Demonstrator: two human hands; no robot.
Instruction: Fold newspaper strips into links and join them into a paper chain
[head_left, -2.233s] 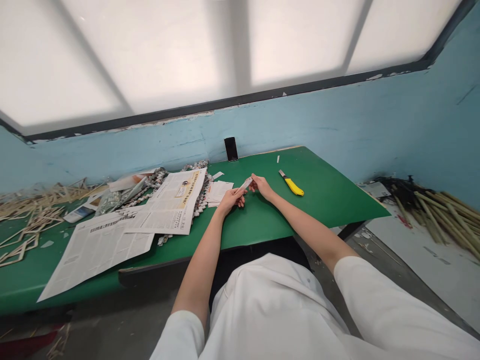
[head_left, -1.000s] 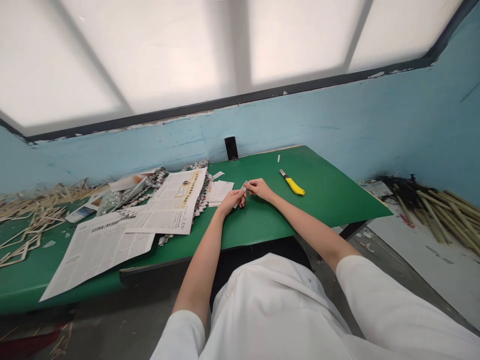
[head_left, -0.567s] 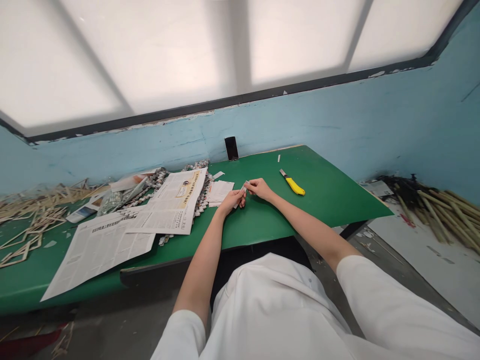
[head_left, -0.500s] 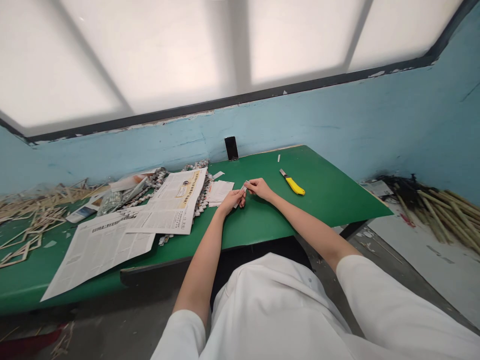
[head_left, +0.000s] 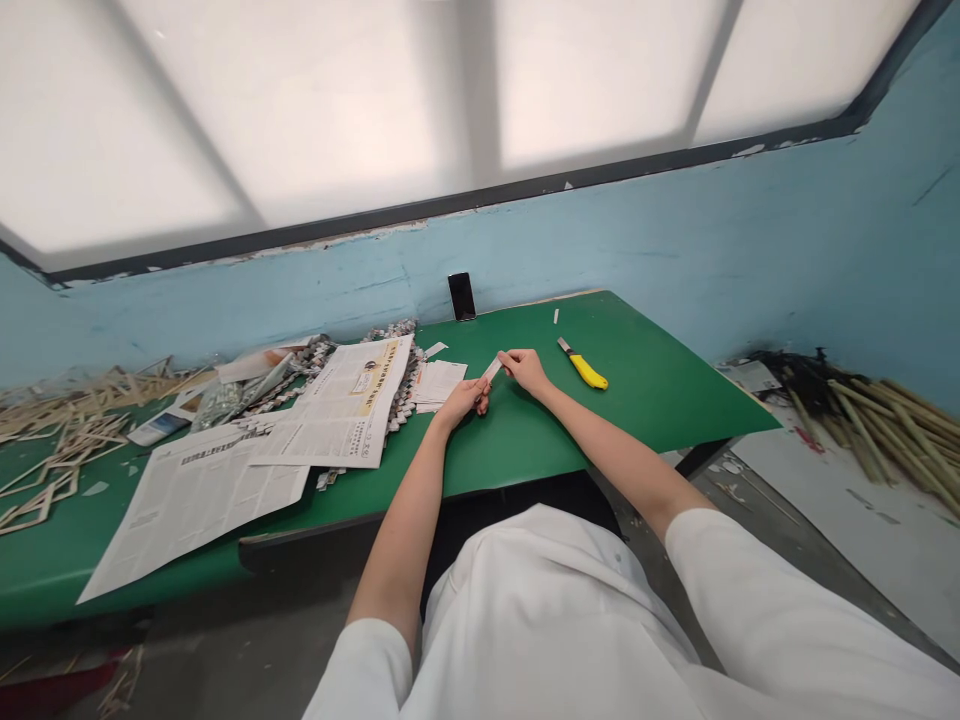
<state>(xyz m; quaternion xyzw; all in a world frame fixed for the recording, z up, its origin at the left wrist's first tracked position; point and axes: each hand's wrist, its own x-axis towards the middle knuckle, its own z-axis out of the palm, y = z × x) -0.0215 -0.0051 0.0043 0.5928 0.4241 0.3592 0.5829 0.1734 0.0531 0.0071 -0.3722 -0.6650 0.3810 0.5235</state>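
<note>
Slantwise, paper (head_left: 492, 370) spans left grip (head_left: 460, 400) to right grip (head_left: 528, 371).

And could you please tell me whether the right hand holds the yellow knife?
No, the yellow knife lies on the green table while the right hand pinches a paper strip.

Through the head camera I can read nothing word for word. Taking the phone (head_left: 461, 296) as my mark, I see the upper newspaper sheet (head_left: 330, 412) to its left and nearer, with Chinese characters on a yellow band; the lower newspaper sheet (head_left: 191, 500), farther left, carries a dark, blurred headline. Any print on the paper strip (head_left: 493, 370), nearer than the phone, is too small.
</note>
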